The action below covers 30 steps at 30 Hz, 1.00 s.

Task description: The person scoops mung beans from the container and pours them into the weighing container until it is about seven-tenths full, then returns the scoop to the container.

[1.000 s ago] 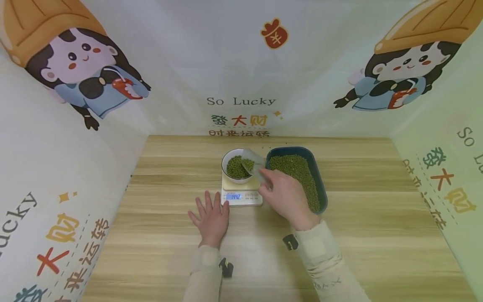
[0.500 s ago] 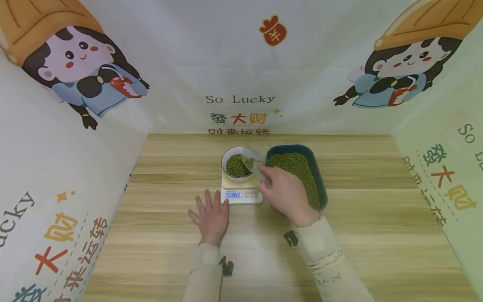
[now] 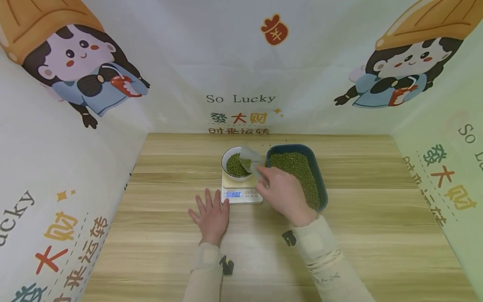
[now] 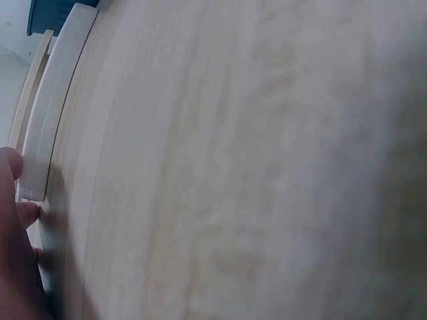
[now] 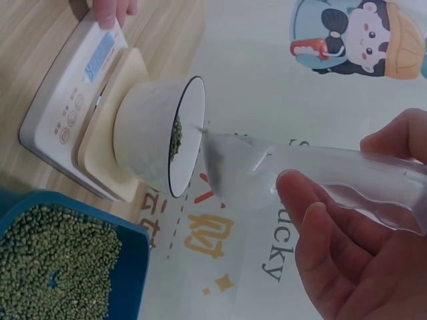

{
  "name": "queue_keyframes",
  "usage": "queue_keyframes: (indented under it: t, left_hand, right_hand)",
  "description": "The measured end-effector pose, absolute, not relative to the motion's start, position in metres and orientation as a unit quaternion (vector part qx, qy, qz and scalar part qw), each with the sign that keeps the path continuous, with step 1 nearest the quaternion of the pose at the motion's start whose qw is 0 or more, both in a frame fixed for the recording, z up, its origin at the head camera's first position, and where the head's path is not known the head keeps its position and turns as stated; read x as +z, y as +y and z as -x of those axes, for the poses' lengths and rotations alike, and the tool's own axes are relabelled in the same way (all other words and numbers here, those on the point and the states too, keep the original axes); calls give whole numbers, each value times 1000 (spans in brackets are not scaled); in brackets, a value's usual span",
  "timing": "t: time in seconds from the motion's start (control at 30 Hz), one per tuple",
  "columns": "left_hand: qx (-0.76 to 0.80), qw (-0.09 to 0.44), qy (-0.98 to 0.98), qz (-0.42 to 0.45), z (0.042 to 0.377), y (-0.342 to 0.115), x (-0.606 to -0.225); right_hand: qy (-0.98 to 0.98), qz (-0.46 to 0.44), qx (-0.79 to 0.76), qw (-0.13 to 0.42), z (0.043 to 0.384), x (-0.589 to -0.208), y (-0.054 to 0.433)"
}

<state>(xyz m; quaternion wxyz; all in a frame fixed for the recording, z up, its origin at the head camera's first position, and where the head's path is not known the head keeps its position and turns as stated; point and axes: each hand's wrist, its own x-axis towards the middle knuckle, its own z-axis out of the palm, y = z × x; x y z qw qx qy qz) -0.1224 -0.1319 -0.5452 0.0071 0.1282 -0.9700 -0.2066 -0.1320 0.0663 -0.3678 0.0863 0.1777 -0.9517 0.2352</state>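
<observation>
My right hand (image 3: 284, 191) grips a clear plastic scoop (image 3: 252, 156) by its handle, its mouth over the right side of a white bowl (image 3: 235, 178). Some green mung beans sit in the scoop (image 5: 233, 163); more lie inside the bowl (image 5: 143, 137). A dark speck shows at the scoop's lip in the right wrist view. Under the bowl is a white kitchen scale (image 3: 243, 200), its display reading about 150.0. My left hand (image 3: 212, 220) rests palm down with fingers spread, thumb tip right at the scale's front left corner.
A dark blue tub (image 3: 323, 191) full of mung beans (image 3: 292, 167) stands right of the scale, partly behind my right hand. Several stray beans lie near the table's back edge. A printed cloth (image 3: 241, 71) walls the wooden table (image 3: 151, 251) at the back and sides.
The scale's reading has gone from 144.2 to about 150.0. The scoop has shifted slightly left over the bowl, my right hand moving with it. My left hand stays in place.
</observation>
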Motion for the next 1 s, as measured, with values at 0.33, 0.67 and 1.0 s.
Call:
queue_keyframes:
  t: [0.33,0.67,1.0]
  left_hand:
    - [-207,7,-970,-129,124,-132,-546]
    - [-216,6,-968,-127,123,-132,-545]
    - [-219,5,-967,-129,122,-132,-545]
  right_hand:
    - [-952,-185,222,96,133,-369,67]
    - [-957,-180,213,79,133,-371,68]
    - [-958,-179,207,88,135,-372,75]
